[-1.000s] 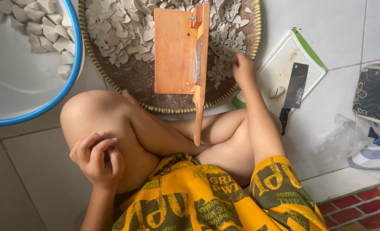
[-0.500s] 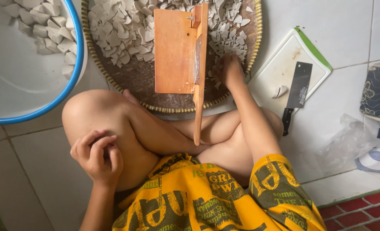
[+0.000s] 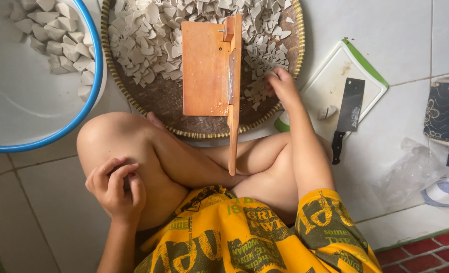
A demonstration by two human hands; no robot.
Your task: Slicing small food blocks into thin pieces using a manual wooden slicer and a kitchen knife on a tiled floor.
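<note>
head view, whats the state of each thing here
right hand: reaching among slices in woven tray
left hand: curled on knee, empty
wooden slicer: propped over tray
blue-rimmed basin: partly filled with chunks
cleaver: lying flat on cutting board

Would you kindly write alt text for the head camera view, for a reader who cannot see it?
A person sitting cross-legged on a tiled floor reaches their right hand into pale slices on a round woven tray bearing a wooden slicer. Their left hand rests on a knee; a cleaver lies on a white cutting board.
</note>
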